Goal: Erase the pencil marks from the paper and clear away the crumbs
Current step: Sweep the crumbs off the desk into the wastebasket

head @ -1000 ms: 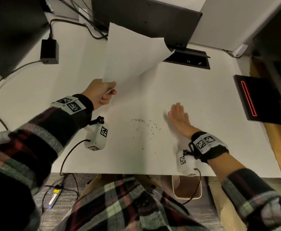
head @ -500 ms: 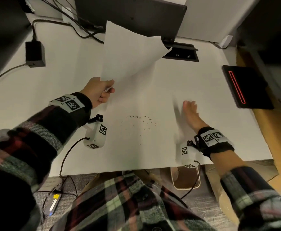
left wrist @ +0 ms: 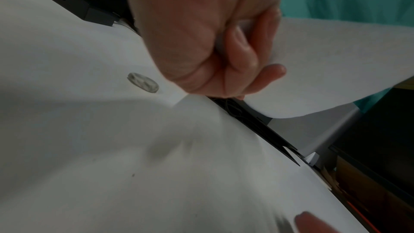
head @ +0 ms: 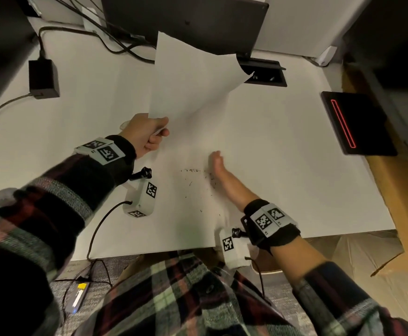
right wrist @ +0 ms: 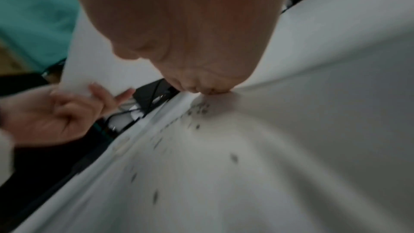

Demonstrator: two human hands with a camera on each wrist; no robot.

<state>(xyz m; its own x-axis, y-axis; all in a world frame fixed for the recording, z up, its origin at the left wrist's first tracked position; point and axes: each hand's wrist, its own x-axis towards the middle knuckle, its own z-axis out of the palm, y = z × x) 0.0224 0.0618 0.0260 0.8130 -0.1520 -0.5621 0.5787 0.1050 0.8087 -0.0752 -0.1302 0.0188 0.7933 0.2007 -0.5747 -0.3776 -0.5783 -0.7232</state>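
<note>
My left hand (head: 149, 134) grips the lower corner of a white sheet of paper (head: 188, 78) and holds it tilted up off the white desk (head: 283, 166). In the left wrist view the fingers (left wrist: 241, 54) curl round the paper (left wrist: 336, 70). Dark eraser crumbs (head: 190, 172) lie scattered on the desk in front of me. My right hand (head: 218, 166) stands on its edge on the desk at the right side of the crumbs, fingers straight and blurred. In the right wrist view the hand's edge (right wrist: 201, 86) touches the desk right by the crumbs (right wrist: 198, 111).
A black monitor (head: 186, 18) and cables stand at the back, a black power adapter (head: 43, 80) at the left, a black cable hatch (head: 266, 73) behind the paper. A black device with a red line (head: 355, 122) lies right. A small round object (left wrist: 143, 82) sits by my left hand.
My right hand swung out to the right, then came back left up against the crumbs. The left hand keeps the paper lifted.
</note>
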